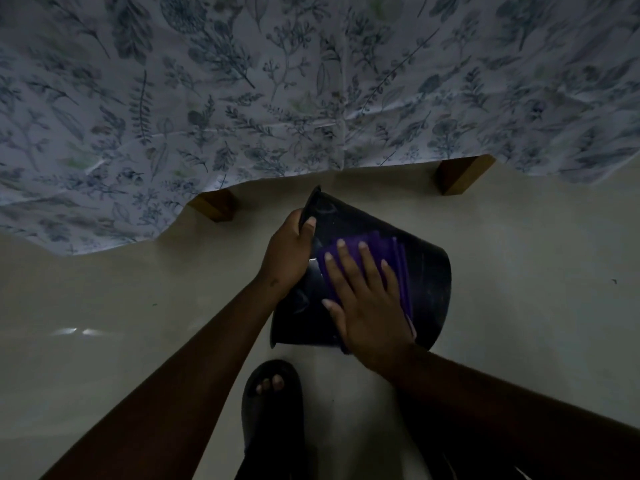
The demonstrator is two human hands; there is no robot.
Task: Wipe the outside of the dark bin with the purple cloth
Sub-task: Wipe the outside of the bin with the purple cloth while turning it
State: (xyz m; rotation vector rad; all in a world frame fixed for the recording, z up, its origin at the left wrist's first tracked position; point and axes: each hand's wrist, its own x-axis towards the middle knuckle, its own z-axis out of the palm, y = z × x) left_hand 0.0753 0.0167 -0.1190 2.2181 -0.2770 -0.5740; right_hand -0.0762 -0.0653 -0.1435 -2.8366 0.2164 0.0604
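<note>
The dark bin (427,271) lies tilted on its side above the pale floor, its open rim pointing away toward the bed. My left hand (289,252) grips the bin's rim at the upper left, thumb on the outside. My right hand (363,296) lies flat with fingers spread on the folded purple cloth (398,258), pressing it against the bin's outer wall. Most of the cloth is hidden under that hand; only its far and right edges show.
A bed with a floral sheet (311,98) hangs over the floor ahead, on two wooden legs (216,204) (462,174). My foot in a dark sandal (272,403) stands just below the bin. Glossy cream floor (536,271) spreads left and right.
</note>
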